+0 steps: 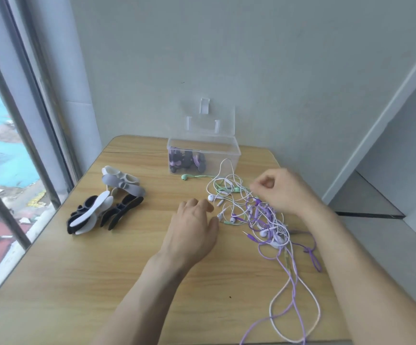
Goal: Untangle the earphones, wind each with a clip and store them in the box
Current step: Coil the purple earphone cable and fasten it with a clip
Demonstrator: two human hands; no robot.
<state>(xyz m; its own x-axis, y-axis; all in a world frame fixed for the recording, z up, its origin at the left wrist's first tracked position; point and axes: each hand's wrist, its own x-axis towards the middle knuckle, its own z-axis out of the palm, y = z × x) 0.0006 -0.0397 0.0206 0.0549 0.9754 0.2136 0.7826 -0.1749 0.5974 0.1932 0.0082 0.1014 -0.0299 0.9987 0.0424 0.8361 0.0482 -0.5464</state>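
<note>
A: Layout? Wooden table (132, 270), clear box (203, 155) at the far edge with its lid up, some wound sets already inside. Pile of clips (107, 202) off to the left.

B: Earphone tangle (256, 215) sits right of centre, cords trailing toward the person. Right hand (284, 190) is over its far edge, fingers curled in, likely pinching a cord; contact too small to confirm. Left hand (194, 227) rests just left of the knot, fingers loosely bent, holding nothing.

A: Nearer hand?

B: Right. White loops (224, 180) lie just left of its fingertips.
</note>
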